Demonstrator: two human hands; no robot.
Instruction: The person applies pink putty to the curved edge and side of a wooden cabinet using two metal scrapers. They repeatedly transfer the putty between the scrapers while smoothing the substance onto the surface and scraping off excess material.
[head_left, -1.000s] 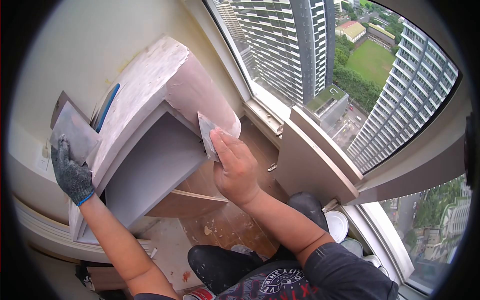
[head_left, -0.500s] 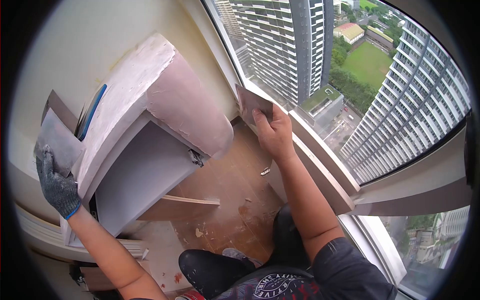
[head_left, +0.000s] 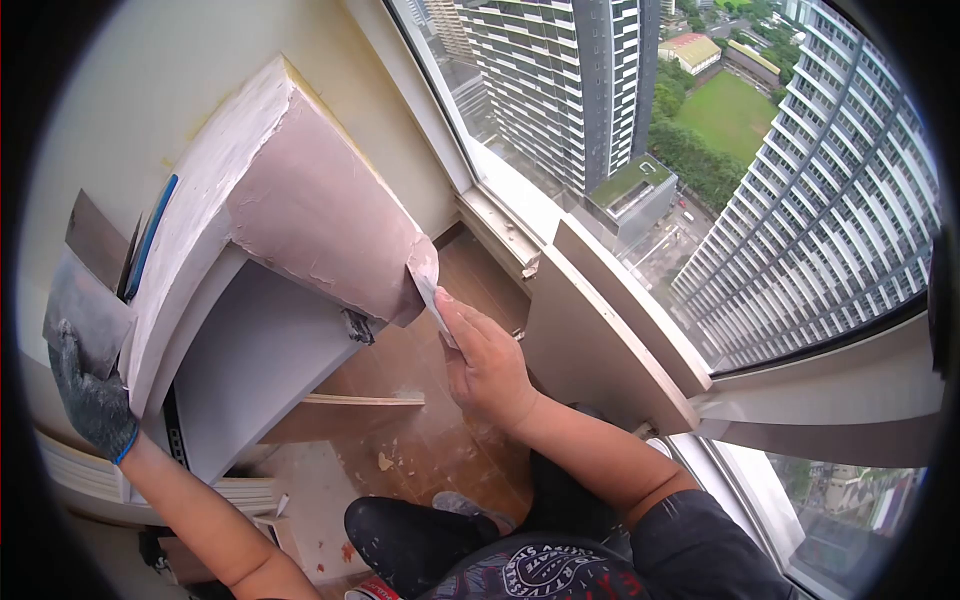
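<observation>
A curved cabinet panel, coated in pinkish-grey filler, stands at the left. My right hand is bare and grips a small putty knife whose blade touches the panel's lower right corner. My left hand wears a dark knit glove and holds a flat metal plate beside the cabinet's left edge. More flat blades and a blue-handled tool lie behind the plate.
The grey cabinet interior opens below the panel. A wooden board leans against the window sill at the right. The brown floor carries filler spots. My knee is at the bottom. The window overlooks tall buildings.
My right hand came down from the window side with the putty knife and set the blade on the panel's lower corner. The view shifted left and the left hand sank lower in frame.
</observation>
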